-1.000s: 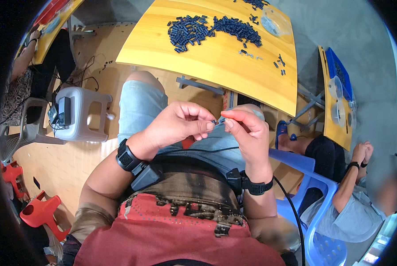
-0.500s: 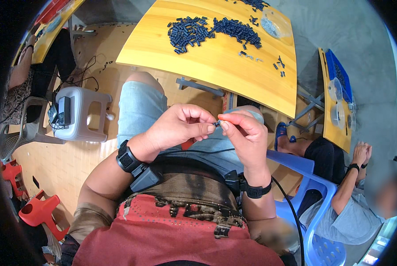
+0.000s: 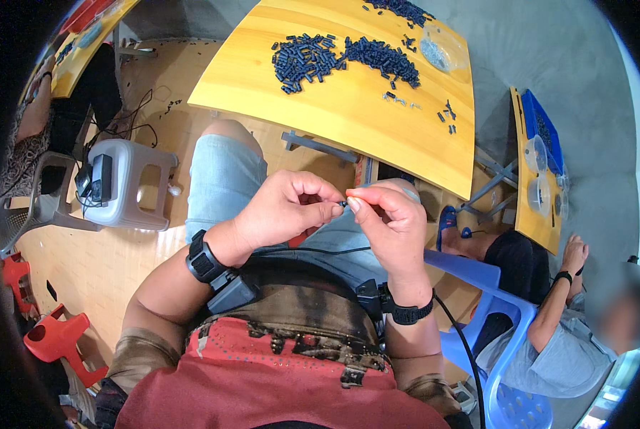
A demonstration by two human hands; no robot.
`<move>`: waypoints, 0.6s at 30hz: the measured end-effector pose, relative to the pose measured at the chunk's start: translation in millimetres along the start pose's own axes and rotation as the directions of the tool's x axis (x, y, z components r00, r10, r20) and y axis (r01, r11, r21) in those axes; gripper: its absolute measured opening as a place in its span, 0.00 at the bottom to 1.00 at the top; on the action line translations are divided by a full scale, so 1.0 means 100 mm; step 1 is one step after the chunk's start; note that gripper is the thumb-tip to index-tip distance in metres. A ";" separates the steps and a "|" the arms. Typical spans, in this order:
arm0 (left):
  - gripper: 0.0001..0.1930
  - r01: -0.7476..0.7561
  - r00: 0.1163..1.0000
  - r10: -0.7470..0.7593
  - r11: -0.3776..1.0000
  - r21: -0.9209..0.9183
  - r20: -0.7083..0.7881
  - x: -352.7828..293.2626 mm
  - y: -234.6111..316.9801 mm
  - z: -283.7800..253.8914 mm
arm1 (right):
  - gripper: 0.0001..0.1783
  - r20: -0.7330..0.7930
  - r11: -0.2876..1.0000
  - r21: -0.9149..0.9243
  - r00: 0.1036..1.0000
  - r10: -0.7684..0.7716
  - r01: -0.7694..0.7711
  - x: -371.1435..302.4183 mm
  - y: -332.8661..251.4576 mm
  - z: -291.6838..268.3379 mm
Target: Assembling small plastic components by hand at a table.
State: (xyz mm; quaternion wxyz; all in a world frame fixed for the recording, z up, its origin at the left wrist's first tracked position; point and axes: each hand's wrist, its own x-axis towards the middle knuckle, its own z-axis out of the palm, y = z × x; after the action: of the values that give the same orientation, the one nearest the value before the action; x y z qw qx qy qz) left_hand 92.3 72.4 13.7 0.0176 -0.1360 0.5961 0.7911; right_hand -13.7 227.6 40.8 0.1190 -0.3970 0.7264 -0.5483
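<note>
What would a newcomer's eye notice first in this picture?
Probably the big yellow table at the top, with its heaps of small dark pieces. Next, near the centre, the left hand and right hand meet at a tiny dark piece. A blue chair stands out at lower right.

Held piece (image 3: 343, 203) dark; piled parts (image 3: 305, 63) black; tabletop (image 3: 363, 118) yellow, wood-grained.

Right fingers (image 3: 373, 195) now nearer left fingers (image 3: 323, 212)
</note>
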 end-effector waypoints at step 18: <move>0.02 -0.178 0.972 0.202 0.965 0.191 -0.117 -0.03 0.02 0.07 | 0.04 0.097 0.990 -0.134 0.994 0.047 -0.034 0.11 -0.14 -0.01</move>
State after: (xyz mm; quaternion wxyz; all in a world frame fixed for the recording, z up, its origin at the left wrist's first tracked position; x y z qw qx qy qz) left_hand 93.6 78.7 18.4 -0.0867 -0.1293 0.6749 0.7213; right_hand -15.7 219.5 56.7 0.1398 -0.4159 0.7621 -0.4762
